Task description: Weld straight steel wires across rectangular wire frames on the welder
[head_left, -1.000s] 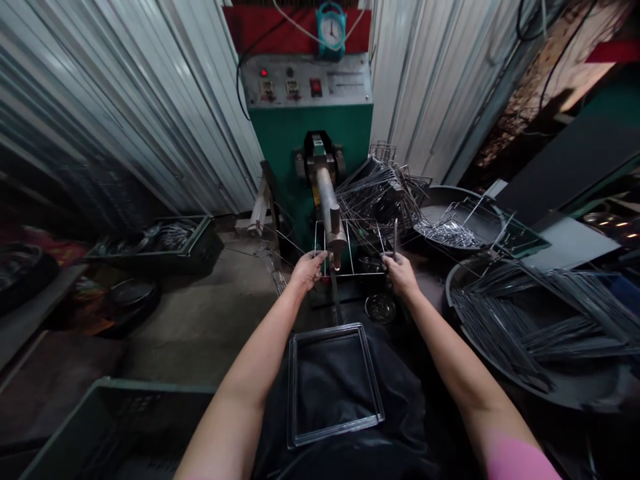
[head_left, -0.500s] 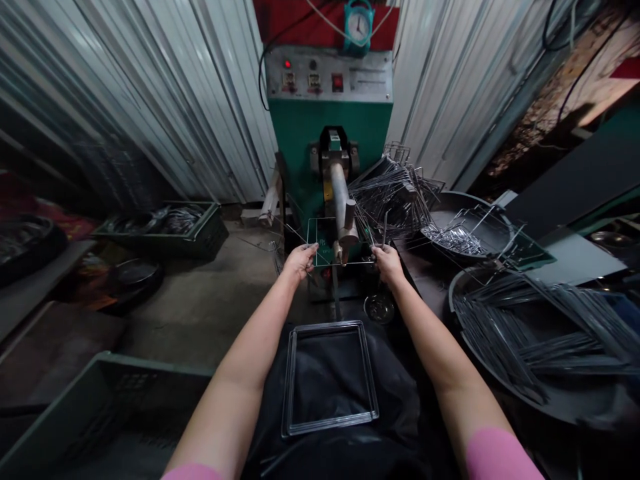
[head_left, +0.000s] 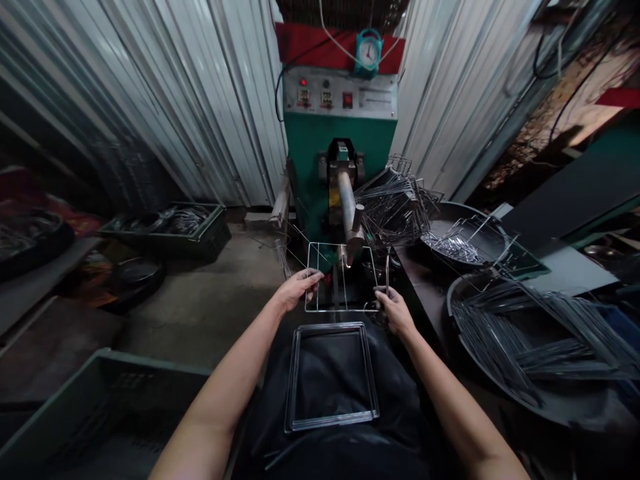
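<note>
My left hand (head_left: 301, 289) pinches the left side of a rectangular wire frame (head_left: 330, 311), closed. My right hand (head_left: 393, 308) grips the frame's right side, its fingers closed too; a thin upright rod (head_left: 387, 270) rises beside those fingers, and whether they hold it is unclear. Thin wires run lengthwise inside the frame. The frame's far edge lies close to the tip of a spot welder's arm (head_left: 349, 207); I cannot tell if they touch. A small stack of bare rectangular wire frames (head_left: 371, 373) rests on the dark cloth over my lap.
Behind the arm stands the green machine body (head_left: 307, 143) with a control panel (head_left: 340, 93). At right are a tangled pile of wire frames (head_left: 395, 207), a pan of small metal pieces (head_left: 493, 220) and a basin of wire frames (head_left: 453, 303). Green crates (head_left: 215, 233) stand left.
Both hands have drawn the wire frame back toward my lap, away from the welder's tip, and more of the frame shows. The view has shifted slightly; the lap stack stays in place.
</note>
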Demonstrator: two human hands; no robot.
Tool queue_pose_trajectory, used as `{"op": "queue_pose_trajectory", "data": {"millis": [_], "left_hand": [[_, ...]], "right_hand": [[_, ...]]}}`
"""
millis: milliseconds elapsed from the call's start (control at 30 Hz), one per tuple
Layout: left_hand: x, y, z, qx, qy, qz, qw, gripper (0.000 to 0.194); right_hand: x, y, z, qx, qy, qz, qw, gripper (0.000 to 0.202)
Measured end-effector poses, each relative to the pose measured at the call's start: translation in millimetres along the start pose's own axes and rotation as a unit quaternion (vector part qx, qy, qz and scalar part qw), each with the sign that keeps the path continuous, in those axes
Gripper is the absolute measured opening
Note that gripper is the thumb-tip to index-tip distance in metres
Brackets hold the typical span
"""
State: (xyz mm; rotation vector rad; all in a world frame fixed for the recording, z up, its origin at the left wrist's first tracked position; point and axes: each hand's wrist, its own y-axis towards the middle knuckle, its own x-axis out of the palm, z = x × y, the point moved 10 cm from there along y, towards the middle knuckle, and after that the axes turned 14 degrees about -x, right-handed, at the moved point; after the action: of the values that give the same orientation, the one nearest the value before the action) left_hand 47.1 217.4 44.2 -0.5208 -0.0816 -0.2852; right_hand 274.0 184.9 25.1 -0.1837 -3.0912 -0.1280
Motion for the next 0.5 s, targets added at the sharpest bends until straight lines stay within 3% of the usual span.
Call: {"op": "queue_pose_trajectory", "data": {"millis": [133, 333, 500], "left_hand": [[4.5, -16, -33, 0.016, -0.020, 0.017, 1.000, 0.032], [1.5, -29, -53, 0.038, -0.093, 0.044, 0.994, 0.031], [-7.9, -53, -54, 0.046, -0.109, 0.049, 0.992, 0.027]], "right_hand": [[-17, -40, 27, -0.001, 0.012, 0.027, 1.000, 0.035], [-78, -70, 67, -0.041, 0.062, 0.172, 0.982, 0.023], [-88, -60, 75, 0.008, 0.116, 0.147, 0.982, 0.021]]}}
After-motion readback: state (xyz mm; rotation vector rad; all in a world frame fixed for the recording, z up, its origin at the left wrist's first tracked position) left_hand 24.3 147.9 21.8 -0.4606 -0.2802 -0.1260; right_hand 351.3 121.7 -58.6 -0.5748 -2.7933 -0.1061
